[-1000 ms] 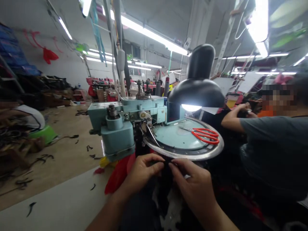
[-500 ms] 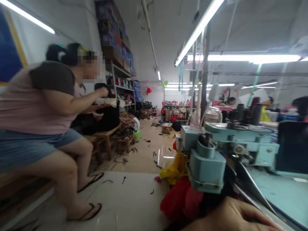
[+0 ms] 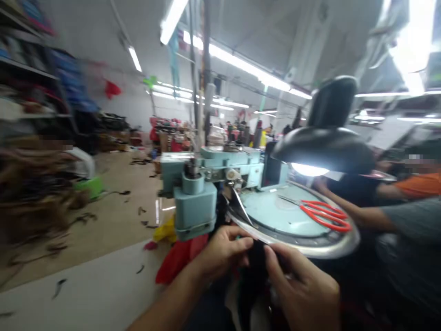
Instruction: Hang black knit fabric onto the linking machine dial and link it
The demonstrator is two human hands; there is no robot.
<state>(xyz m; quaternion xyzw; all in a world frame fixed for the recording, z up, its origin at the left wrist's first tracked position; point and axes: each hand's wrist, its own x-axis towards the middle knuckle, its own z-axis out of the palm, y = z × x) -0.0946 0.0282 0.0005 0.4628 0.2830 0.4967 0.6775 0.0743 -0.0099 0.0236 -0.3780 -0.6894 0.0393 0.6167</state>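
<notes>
Between my two hands hangs a piece of black material [image 3: 255,264], its lower part lost in shadow. My left hand [image 3: 229,248] pinches its left side, thumb against fingers. Opposite it, my right hand [image 3: 301,280] is closed on the right side. Both hands are just in front of the metal rim of a round machine [image 3: 272,241] with a pale teal top. Red-handled scissors [image 3: 320,212] lie on that top, blades toward the left. Behind my left hand stands the teal motor housing [image 3: 195,209].
A black lamp [image 3: 324,142] shines over the round top. At the right, a person's arm [image 3: 368,216] reaches toward the machine's far side. Red cloth [image 3: 175,262] and yellow cloth [image 3: 165,231] hang below the housing. Black scraps [image 3: 59,287] lie on the floor.
The view has turned right, bringing the round top, scissors and lamp into sight; the seated person at left has left the frame. Both my hands now show, holding black material.
</notes>
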